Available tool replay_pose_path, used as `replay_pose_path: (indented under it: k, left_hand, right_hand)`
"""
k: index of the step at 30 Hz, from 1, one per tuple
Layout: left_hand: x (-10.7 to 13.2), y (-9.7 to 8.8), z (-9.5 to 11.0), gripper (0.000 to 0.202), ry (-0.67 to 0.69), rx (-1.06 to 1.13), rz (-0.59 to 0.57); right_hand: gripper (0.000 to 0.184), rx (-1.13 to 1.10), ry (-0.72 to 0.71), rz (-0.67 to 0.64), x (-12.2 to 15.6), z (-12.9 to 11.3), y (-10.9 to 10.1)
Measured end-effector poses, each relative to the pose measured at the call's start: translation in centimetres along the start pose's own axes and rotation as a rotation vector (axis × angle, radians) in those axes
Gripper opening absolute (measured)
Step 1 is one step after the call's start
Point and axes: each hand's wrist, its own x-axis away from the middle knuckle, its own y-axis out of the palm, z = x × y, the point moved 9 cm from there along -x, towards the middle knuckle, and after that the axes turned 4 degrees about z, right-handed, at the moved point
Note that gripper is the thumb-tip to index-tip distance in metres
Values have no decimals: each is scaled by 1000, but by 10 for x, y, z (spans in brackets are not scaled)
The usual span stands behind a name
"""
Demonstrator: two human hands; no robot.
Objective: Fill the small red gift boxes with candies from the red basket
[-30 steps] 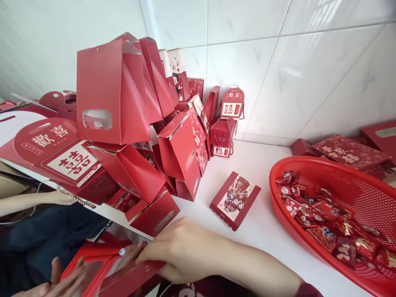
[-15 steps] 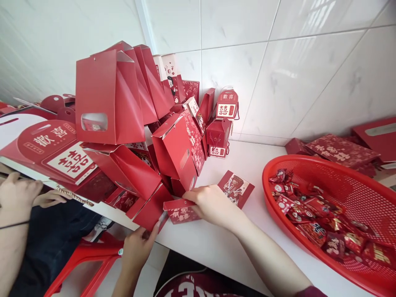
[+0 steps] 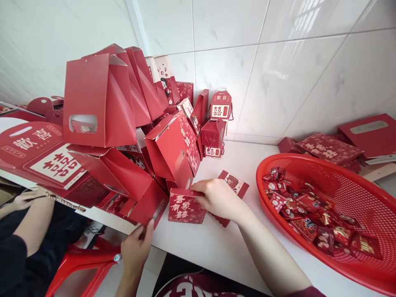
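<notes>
My right hand [image 3: 218,200] pinches the upper right edge of a small red gift box [image 3: 187,209] with white lettering, held over the white table. Fingers of my left hand [image 3: 137,243] close on the lower corner of a plain red gift box [image 3: 151,206] at the table's front edge. Behind it, red boxes lean and stack, among them a tilted windowed box [image 3: 168,150]. Partly behind my right hand lies a flat printed red card or box [image 3: 236,183].
A red perforated basket [image 3: 261,187] of wrapped sweets [image 3: 309,206] stands on the right. Flat red boxes [image 3: 331,146] lie behind it. More boxes [image 3: 88,99] pile up at left. A co-worker's arm [image 3: 38,218] and a red stool [image 3: 83,255] are at lower left.
The lettered box in my right hand has turned, and its front now faces me more fully. My left hand stays at the plain box. The co-worker's arms have shifted.
</notes>
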Motion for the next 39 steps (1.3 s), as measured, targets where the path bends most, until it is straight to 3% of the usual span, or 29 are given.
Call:
replay_pose_path:
  k: [2, 5, 8, 10, 14, 16, 18, 20, 23, 29, 33, 39]
  left_hand:
    - [9, -14, 18, 46, 141, 65, 86]
    - [16, -27, 64, 40, 387, 297, 82]
    - [4, -43, 129, 15, 610, 529, 53]
    - [-10, -56, 180, 14, 742, 619, 58]
    - [-40, -66, 279, 28, 872, 684, -16]
    - [-56, -63, 314, 35, 823, 674, -35]
    - [-68, -57, 336, 39, 770, 741, -43]
    - [-77, -47, 345, 37, 719, 822, -53]
    - [-85, -26, 340, 38, 642, 898, -121]
    - [-88, 13, 325, 51, 575, 1020, -445]
    - [-94, 20, 323, 53, 567, 1013, -515]
    - [-104, 20, 324, 62, 565, 1039, -514]
  right_hand:
    - [20, -26, 66, 56, 5, 12, -17]
    - [37, -21, 194, 124, 16, 34, -40]
    - [47, 37, 316, 240, 29, 54, -66]
    - [48, 39, 373, 317, 38, 63, -80]
    - [46, -18, 385, 494, 49, 66, -103]
    - [43, 41, 355, 649, 55, 59, -117]
    - [38, 140, 301, 761, 60, 48, -125]
    - [33, 246, 231, 805, 60, 37, -125]
    - [29, 356, 173, 837, 59, 30, -124]
    - [33, 252, 310, 883, 63, 56, -135]
    - [33, 187, 349, 848, 61, 64, -132]
    - [31, 171, 356, 819, 57, 68, -126]
